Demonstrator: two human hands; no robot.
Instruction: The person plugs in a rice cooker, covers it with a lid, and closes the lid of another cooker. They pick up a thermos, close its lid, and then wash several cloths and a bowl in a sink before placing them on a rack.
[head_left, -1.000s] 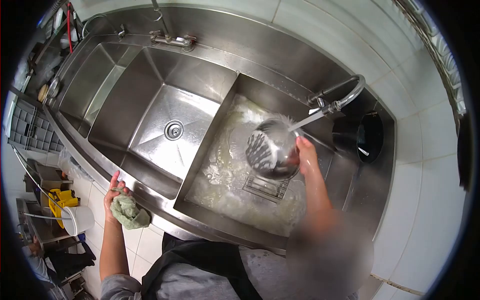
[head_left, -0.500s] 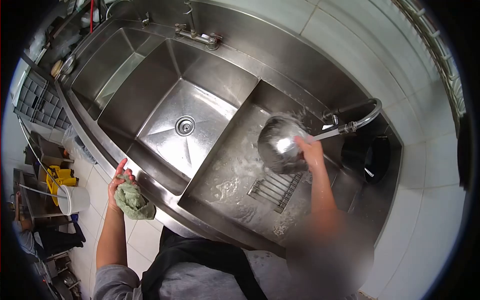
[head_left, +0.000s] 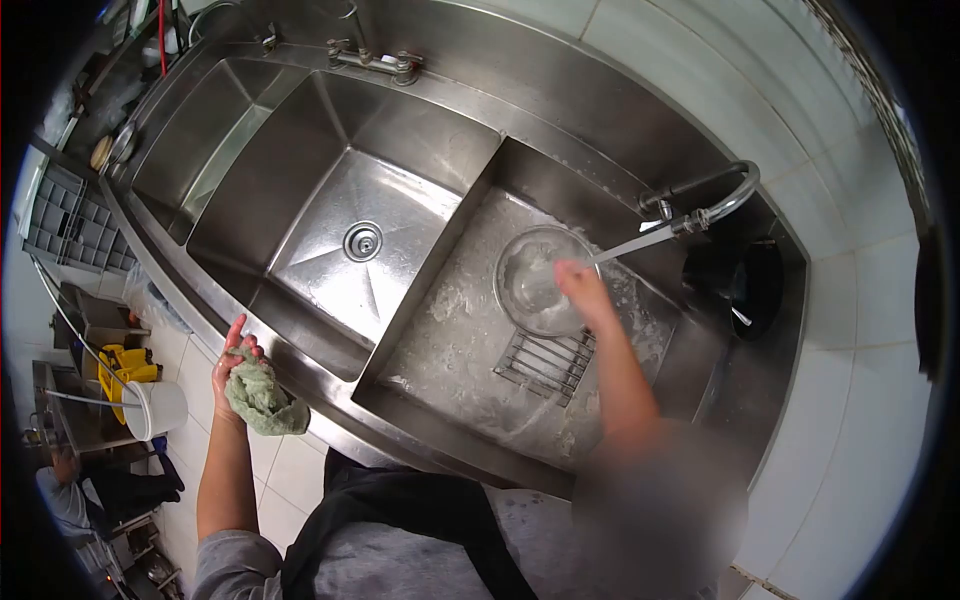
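A pale green cloth [head_left: 262,398] hangs bunched from my left hand [head_left: 236,372], whose fingers are closed on it beside the sink's front edge. My right hand [head_left: 584,290] grips the near right rim of a round metal bowl [head_left: 528,270] in the right-hand sink basin. The bowl's open side faces up. From the curved faucet [head_left: 722,205] a stream of water [head_left: 640,242] runs toward the bowl and my right hand. A metal wire rack [head_left: 545,366] lies on the wet basin floor, just below the bowl in view.
Left of the divider is a deeper basin [head_left: 335,255] with a drain [head_left: 362,241]. A black container [head_left: 755,285] stands in the right corner. On the floor at left are a white bucket [head_left: 160,408] and yellow equipment [head_left: 125,368]; another person [head_left: 65,495] is beyond.
The bowl has turned from showing its shiny outer side to lying open side up, moving slightly left. My right hand went with it; my left hand still holds the cloth.
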